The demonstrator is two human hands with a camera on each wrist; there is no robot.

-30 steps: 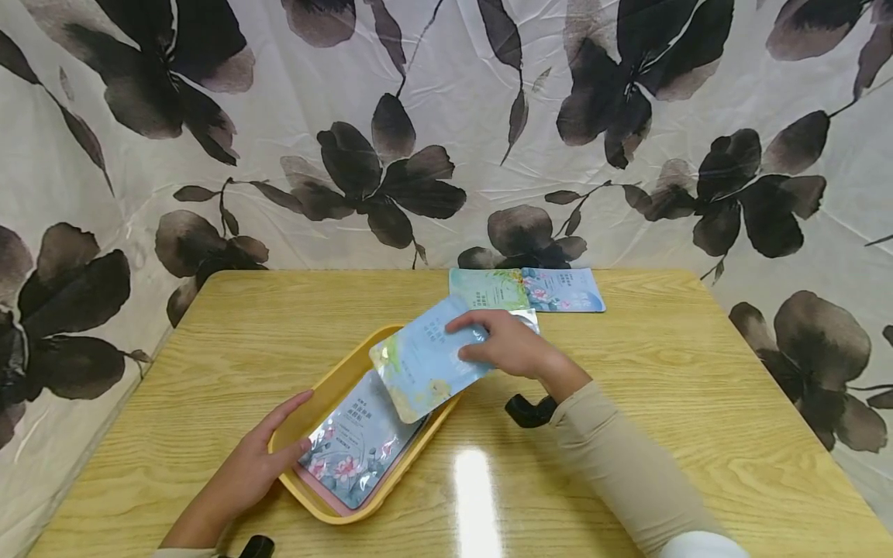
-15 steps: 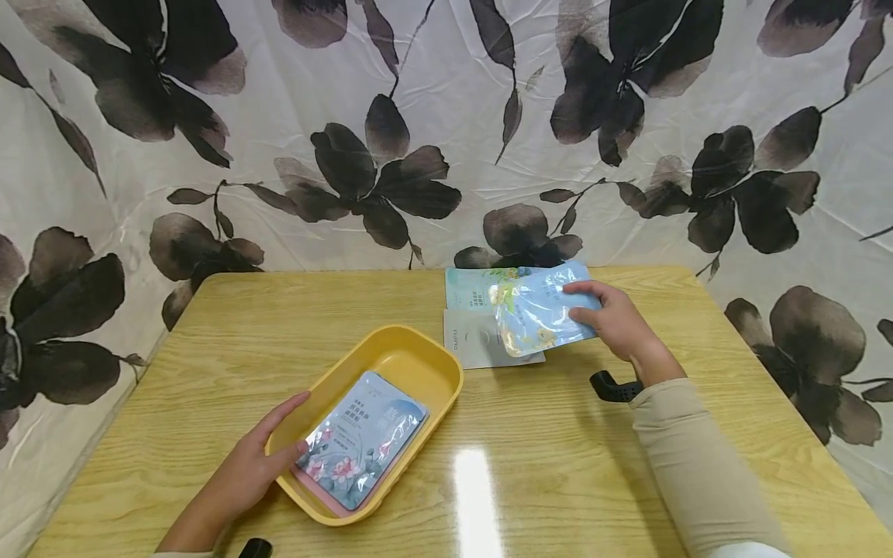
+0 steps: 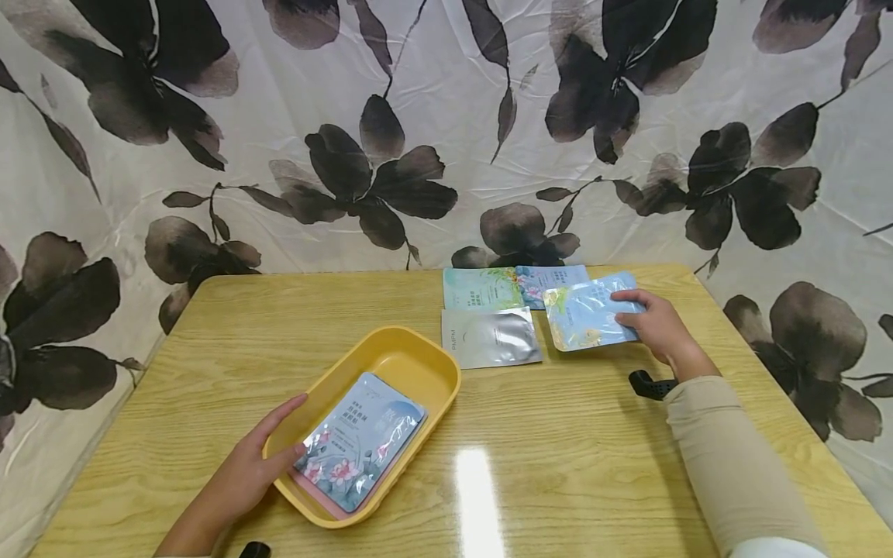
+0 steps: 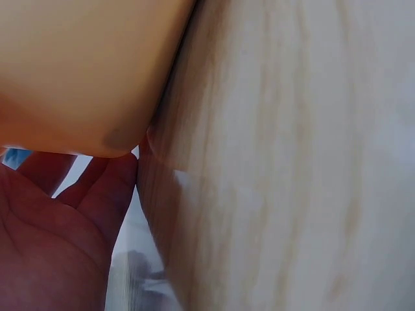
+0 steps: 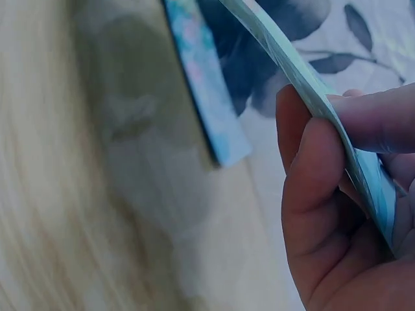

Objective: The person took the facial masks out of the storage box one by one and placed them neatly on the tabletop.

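Observation:
My right hand (image 3: 659, 332) pinches a light blue face mask packet (image 3: 589, 314) by its right end. In the right wrist view that packet (image 5: 305, 78) is seen edge-on between thumb and fingers, above the table. My left hand (image 3: 254, 465) grips the left rim of a yellow plastic tray (image 3: 436, 387), thumb over the inside. In the left wrist view its fingers lie against the tray's outer wall (image 4: 78, 78). Inside the tray a grey-blue mask packet with pink flowers (image 3: 359, 442) lies on a pink one (image 3: 317, 496), mostly hidden.
Behind the tray lie a silver packet (image 3: 488, 337), a green packet (image 3: 481, 288) and a blue flowered packet (image 3: 547, 283), edge to edge on the wooden table (image 3: 279, 325). A flower-printed cloth (image 3: 391, 178) hangs along the table's back edge.
My right hand has carried the light blue packet from above the tray to the right, past the silver packet, uncovering the packets behind. The left hand has stayed on the tray.

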